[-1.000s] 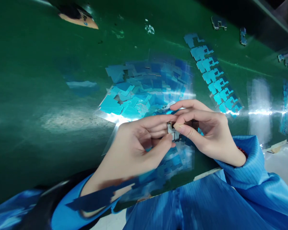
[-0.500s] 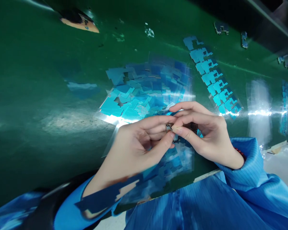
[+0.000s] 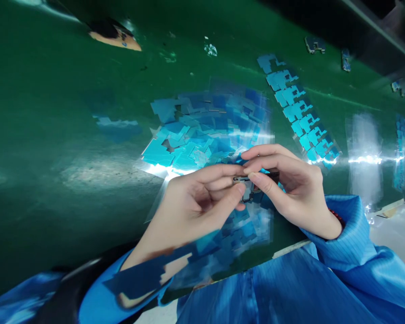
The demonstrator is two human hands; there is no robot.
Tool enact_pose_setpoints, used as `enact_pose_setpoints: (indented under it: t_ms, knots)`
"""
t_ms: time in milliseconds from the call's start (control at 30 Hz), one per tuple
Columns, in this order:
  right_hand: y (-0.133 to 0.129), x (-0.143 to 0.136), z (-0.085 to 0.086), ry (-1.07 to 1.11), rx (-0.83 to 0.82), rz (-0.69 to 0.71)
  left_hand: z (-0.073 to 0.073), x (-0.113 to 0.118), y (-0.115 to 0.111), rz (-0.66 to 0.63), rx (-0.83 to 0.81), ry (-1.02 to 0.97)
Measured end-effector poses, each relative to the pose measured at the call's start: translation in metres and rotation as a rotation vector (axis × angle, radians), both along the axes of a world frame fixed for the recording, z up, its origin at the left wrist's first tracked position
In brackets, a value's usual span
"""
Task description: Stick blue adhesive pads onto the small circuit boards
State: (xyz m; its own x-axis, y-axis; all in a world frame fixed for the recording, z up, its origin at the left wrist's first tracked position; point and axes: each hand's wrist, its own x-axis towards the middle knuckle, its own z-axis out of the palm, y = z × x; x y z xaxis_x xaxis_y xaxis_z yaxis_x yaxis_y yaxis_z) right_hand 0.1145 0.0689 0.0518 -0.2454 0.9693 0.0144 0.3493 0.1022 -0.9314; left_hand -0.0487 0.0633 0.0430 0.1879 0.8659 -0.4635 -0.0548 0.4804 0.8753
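The left hand (image 3: 195, 198) holds a small metal-and-black circuit part (image 3: 247, 191) between its thumb and fingers, and the right hand (image 3: 290, 189) meets it from the other side, thumb and forefinger tips close together at the part's upper edge; whether they grip it, I cannot tell. The two hands are side by side, and the part sits between them, above the desk (image 3: 54, 112). A red bead bracelet (image 3: 336, 217) shows at the right wrist, by the rim of a blue sleeve (image 3: 347, 229). A dark blue cut-out piece (image 3: 141, 274) with stepped edges lies across the view of the left forearm. Just beyond the hands, a spread of overlapping blue film pieces (image 3: 189, 135) covers part of the green desk. To its right runs a slanting row of light blue cut-outs (image 3: 292, 108), then a clear sheet (image 3: 363, 148) with a bright glare, and another blue strip (image 3: 401, 153). Farther out, small boards (image 3: 315, 45) lie near the dark far edge.
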Motion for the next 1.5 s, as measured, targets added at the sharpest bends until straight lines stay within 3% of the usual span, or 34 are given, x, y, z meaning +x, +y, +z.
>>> enact_pose_setpoints:
  t_ms: [533, 800, 867, 967, 1067, 1167, 1300, 1500]
  knots:
    - [0.001, 0.002, -0.005, 0.046, 0.014, 0.023, -0.005, 0.0, 0.006, 0.027, -0.133, -0.121]
    - [0.0, 0.004, -0.011, 0.058, 0.045, 0.031, -0.007, 0.0, 0.006, -0.038, -0.049, -0.068]
    - [-0.001, 0.005, -0.011, 0.015, 0.109, 0.004, -0.01, 0.001, 0.005, -0.017, -0.044, -0.106]
    - [-0.004, 0.005, -0.006, -0.08, 0.361, -0.085, -0.016, 0.002, 0.005, 0.021, -0.025, -0.165]
    - [-0.01, 0.001, 0.001, -0.095, 0.482, -0.035, -0.02, 0.002, 0.008, 0.025, 0.018, -0.22]
    - [-0.016, -0.008, 0.004, -0.1, 0.299, 0.087, -0.021, 0.002, 0.01, 0.066, 0.105, -0.18]
    - [-0.021, -0.018, 0.0, -0.031, -0.011, 0.099, -0.022, 0.003, 0.011, 0.145, 0.147, -0.168]
    - [-0.021, -0.026, 0.0, 0.051, -0.057, 0.065, -0.022, 0.005, 0.011, 0.193, 0.137, -0.196]
